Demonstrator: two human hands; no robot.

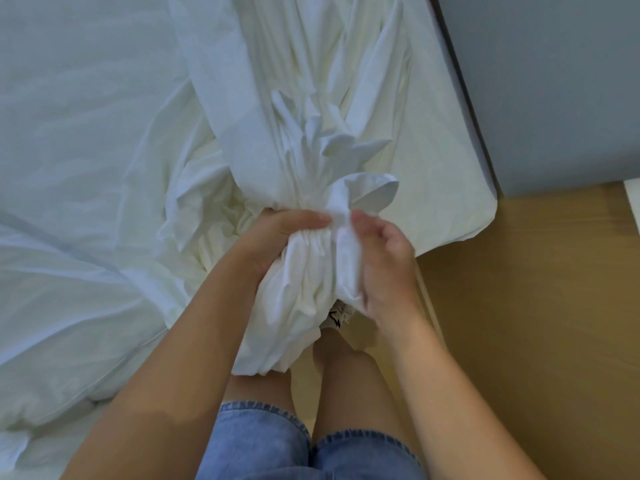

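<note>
Nearest the camera I am seeing frayed blue denim shorts [263, 441] and bare legs, standing on the tan wooden floor [519, 306]. A pale patterned shoe [337, 317] is peeking out below the bundle, and the cloth is hiding most of it.

Above the knees both forearms are reaching forward. The left hand [277, 237] is clenching round the gathered neck of the white crumpled fabric sheet [304, 282], fingers curling over the top. The right hand [384, 268] is grasping the same sheet from the right side, fingertips curling onto a loose fold. This hand is motion-blurred, so finger detail is uncertain.

The sheet is hanging bunched between the two hands, in front of the legs, and its far part is stretching up across the bed.

Beyond, the rounded white mattress corner [450, 209] is lying under the sheet, just beside the floor. A puffy white duvet [69, 271] is filling the left. Farthest off, a flat grey-blue panel [554, 81] is standing along the mattress's right edge.
</note>
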